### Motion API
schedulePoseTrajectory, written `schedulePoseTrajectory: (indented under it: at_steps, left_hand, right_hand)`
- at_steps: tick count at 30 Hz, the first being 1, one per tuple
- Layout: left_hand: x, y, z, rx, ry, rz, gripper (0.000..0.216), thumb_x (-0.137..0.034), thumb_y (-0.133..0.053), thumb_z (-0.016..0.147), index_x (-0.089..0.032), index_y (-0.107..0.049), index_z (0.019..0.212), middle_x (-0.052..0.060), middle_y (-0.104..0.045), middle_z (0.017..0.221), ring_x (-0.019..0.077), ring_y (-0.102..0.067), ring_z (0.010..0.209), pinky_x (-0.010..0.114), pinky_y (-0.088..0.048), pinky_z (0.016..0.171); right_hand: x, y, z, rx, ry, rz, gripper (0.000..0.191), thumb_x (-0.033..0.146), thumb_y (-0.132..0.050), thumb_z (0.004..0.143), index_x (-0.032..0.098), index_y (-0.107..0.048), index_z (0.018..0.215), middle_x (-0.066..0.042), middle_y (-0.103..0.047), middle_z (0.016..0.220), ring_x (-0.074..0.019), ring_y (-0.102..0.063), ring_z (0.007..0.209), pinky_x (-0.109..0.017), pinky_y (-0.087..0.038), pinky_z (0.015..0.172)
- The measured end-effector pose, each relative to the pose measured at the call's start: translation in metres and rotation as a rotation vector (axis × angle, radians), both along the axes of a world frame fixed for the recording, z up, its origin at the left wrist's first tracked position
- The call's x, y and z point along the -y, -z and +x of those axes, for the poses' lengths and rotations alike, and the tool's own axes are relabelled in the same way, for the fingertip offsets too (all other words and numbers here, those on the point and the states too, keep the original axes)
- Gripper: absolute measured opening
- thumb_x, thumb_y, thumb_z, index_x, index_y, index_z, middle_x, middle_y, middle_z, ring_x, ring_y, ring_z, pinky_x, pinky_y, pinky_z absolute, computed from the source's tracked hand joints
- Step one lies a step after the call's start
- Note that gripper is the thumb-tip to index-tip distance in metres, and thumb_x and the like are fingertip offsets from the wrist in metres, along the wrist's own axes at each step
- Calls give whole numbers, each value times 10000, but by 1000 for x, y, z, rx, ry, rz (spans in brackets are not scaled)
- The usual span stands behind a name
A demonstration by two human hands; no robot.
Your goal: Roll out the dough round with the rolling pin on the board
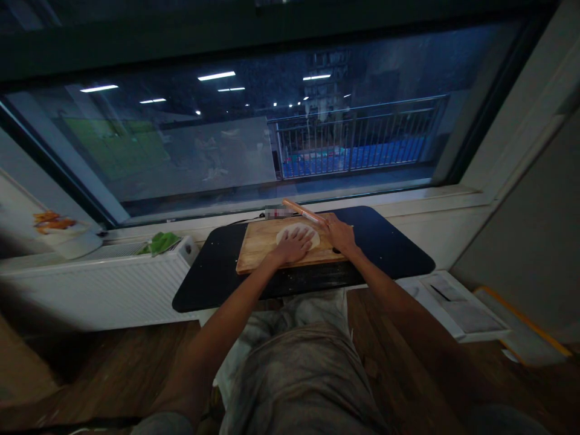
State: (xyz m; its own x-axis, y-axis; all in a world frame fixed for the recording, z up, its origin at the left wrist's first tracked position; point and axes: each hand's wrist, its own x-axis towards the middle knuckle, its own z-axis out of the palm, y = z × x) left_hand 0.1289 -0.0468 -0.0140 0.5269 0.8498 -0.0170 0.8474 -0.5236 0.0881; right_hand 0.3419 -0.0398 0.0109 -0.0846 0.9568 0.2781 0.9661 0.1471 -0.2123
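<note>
A round, flat piece of pale dough (281, 232) lies on a wooden cutting board (256, 246). My left hand (295, 244) rests flat on the dough with its fingers spread. In my right hand (339, 234), at the board's right side, is a wooden rolling pin (302, 211). The pin slants up and to the left from my fist, its far end past the board's back edge. My fingers wrap round its near end.
The board sits on a dark table (389, 241) with rounded corners, below a wide window (226, 145). To the left, a white radiator (113, 290) bears a green cloth-like thing (162, 243) and a white pot (75, 241). A white box (457, 305) stands at the lower right.
</note>
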Motion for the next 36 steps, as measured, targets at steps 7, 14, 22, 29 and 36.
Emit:
schedulePoseTrajectory:
  at_steps: [7, 14, 22, 29, 36]
  left_hand:
    - [-8, -3, 7, 0, -60, 10, 647, -494, -213, 1177, -327, -348, 1787, 80, -253, 1894, 311, -213, 1760, 600, -193, 1399]
    - [-28, -3, 33, 33, -158, -8, 715, -635, -207, 1158, -338, -302, 1802, 126, -263, 1886, 397, -222, 1748, 737, -195, 1355]
    - [-28, -6, 32, 15, -94, 7, 690, -626, -306, 1151, -299, -412, 1749, 125, -335, 1861, 415, -318, 1705, 740, -270, 1332]
    - [-17, -6, -11, 44, 134, -16, 718, -661, -357, 1140, -306, -402, 1762, 90, -366, 1850, 326, -307, 1724, 591, -220, 1394]
    - [-2, 1, -64, 395, 219, -61, 628, -681, -623, 1035, -283, -713, 1512, 94, -602, 1695, 298, -539, 1576, 448, -380, 1331]
  right_hand:
    - [-1, 2, 1, 68, 8, -3, 593, 541, -291, 1215, 189, -614, 1565, -188, -732, 1413, -269, -770, 1210, -322, -584, 985]
    - [-8, 10, 3, 37, -5, 29, 550, 531, -309, 1215, 204, -586, 1560, -163, -704, 1506, -274, -767, 1252, -328, -583, 1006]
    - [-6, 9, 2, 19, 4, 27, 556, 549, -321, 1210, 187, -595, 1533, -182, -774, 1377, -286, -783, 1240, -315, -579, 990]
    - [-3, 7, 0, 3, 15, 14, 578, 572, -314, 1207, 174, -595, 1517, -188, -786, 1328, -316, -782, 1238, -355, -589, 991]
    - [-5, 13, 6, 30, -171, 87, 544, 516, -345, 1218, 231, -595, 1608, -163, -699, 1530, -278, -702, 1351, -335, -556, 1075]
